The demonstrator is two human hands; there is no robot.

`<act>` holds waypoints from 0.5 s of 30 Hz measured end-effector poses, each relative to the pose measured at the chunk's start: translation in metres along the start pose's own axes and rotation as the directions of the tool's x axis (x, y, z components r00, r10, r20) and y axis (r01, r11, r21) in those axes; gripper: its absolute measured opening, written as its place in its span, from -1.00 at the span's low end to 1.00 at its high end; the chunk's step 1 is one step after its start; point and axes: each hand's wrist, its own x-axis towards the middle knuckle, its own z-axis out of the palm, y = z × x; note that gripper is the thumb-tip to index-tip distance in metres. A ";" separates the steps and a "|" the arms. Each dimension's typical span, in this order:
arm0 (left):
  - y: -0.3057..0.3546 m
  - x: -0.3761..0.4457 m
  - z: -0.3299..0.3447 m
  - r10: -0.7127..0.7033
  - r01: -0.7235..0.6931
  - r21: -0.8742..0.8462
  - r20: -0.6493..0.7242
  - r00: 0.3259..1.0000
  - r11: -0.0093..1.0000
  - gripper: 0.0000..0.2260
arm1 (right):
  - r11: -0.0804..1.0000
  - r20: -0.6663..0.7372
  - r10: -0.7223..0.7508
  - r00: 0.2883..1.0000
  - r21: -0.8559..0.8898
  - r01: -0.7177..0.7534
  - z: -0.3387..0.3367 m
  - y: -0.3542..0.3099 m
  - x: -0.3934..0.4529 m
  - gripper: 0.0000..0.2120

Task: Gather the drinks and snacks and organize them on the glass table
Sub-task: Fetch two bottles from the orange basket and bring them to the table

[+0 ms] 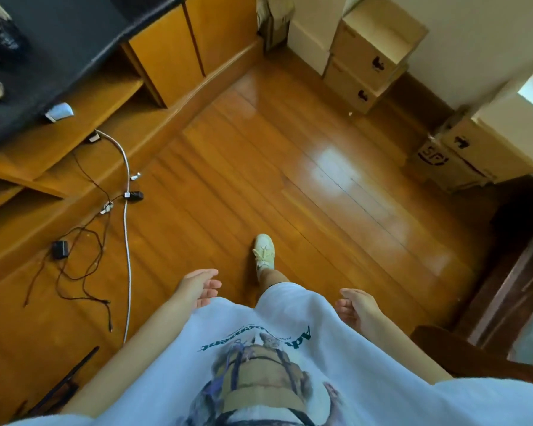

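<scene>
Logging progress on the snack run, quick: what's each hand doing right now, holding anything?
Left hand: open, fingers relaxed, holding nothing.
Right hand: open, fingers loosely curled, holding nothing.

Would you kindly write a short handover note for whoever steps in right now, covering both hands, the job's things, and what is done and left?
Left hand: open, fingers relaxed, holding nothing.
Right hand: loosely curled, holding nothing.
Position: standing on the wooden floor, one foot in a white shoe forward. Loose cables lie on the floor to the left; cardboard boxes are stacked by the wall ahead.
Job's things: no drinks, snacks or glass table in view.
Done: nothing can be confirmed from this view.
Left: find the drinks and snacks, carry them to the glass table, arrange them. Probably mind the cables when walking.
</scene>
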 end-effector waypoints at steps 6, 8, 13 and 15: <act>0.078 0.030 -0.037 -0.083 0.061 -0.161 -0.131 0.988 0.985 -0.74 | 0.953 0.126 -0.135 0.983 -0.254 0.163 0.059 -0.155 0.010 -0.91; 0.094 0.037 -0.048 -0.140 0.098 -0.240 -0.164 0.976 0.966 -0.72 | 0.913 0.172 -0.177 0.969 -0.338 0.227 0.084 -0.200 0.013 -0.91; 0.111 0.054 -0.076 -0.255 0.160 -0.426 -0.176 0.951 0.891 -0.67 | 0.844 0.273 -0.201 0.941 -0.439 0.308 0.147 -0.291 0.017 -0.92; 0.121 0.062 -0.086 -0.287 0.190 -0.459 -0.151 0.946 0.868 -0.67 | 0.822 0.305 -0.201 0.931 -0.464 0.329 0.171 -0.321 0.018 -0.93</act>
